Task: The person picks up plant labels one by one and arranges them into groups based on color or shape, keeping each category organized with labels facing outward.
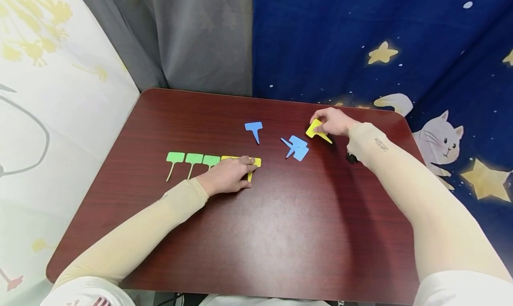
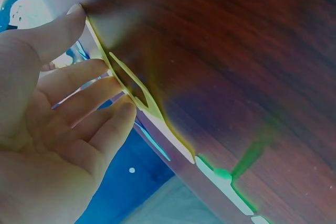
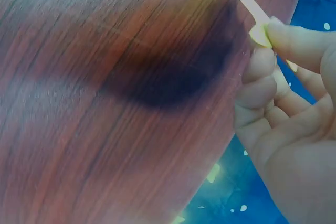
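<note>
In the head view, the right hand (image 1: 335, 121) pinches a yellow T-shaped tag (image 1: 312, 128) above the right rear of the table; the right wrist view shows the same tag (image 3: 258, 34) between thumb and fingers of the hand (image 3: 294, 103). The left hand (image 1: 230, 174) rests its fingers on a yellow tag (image 1: 258, 162) at the right end of a row, partly covering another yellow tag (image 1: 229, 157). Three green tags (image 1: 175, 157) lie to their left. From the left wrist, the hand (image 2: 68, 108) touches the yellow tag's (image 2: 149, 106) edge with extended fingers.
One blue tag (image 1: 254, 126) lies behind the row, and an overlapping cluster of blue tags (image 1: 297, 141) sits between the hands. The dark red table (image 1: 280, 243) has grey and blue curtains (image 1: 320, 38) along its back edge.
</note>
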`<state>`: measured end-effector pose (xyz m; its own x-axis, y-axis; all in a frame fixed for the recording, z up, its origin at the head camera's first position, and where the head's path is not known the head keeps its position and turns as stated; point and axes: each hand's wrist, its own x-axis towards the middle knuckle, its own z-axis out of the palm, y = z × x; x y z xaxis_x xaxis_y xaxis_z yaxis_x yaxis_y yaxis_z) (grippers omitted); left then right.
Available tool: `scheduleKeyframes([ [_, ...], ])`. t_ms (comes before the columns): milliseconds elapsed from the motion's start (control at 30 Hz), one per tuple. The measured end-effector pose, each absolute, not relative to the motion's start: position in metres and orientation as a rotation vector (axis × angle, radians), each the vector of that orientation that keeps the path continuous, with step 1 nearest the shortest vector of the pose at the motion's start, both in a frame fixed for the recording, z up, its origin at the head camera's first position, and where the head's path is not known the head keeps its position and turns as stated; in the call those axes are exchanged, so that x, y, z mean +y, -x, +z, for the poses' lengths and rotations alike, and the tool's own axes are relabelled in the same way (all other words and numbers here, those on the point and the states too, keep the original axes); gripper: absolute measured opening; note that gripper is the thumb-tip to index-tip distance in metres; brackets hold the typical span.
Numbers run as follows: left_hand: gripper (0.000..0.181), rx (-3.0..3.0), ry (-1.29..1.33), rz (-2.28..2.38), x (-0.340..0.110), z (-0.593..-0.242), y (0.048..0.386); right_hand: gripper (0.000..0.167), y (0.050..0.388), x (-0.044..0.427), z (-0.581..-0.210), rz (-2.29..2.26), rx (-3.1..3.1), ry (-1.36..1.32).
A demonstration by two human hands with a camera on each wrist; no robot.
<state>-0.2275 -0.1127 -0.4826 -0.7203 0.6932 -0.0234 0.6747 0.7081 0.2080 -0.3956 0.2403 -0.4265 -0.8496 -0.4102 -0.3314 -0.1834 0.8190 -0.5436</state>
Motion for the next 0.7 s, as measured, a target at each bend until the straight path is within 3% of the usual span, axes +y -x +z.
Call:
scheduleKeyframes([
  [467,0.048,2.788,-1.054,0.332,-0.114,-0.479,0.226,0.011,0.374,0.235,-0.403,-0.761,2.575,0.449],
  [700,0.044,2.818,-1.069,0.327,-0.113,-0.479,0.227,0.016,0.357,0.217,-0.393,-0.965,2.47,0.47],
])
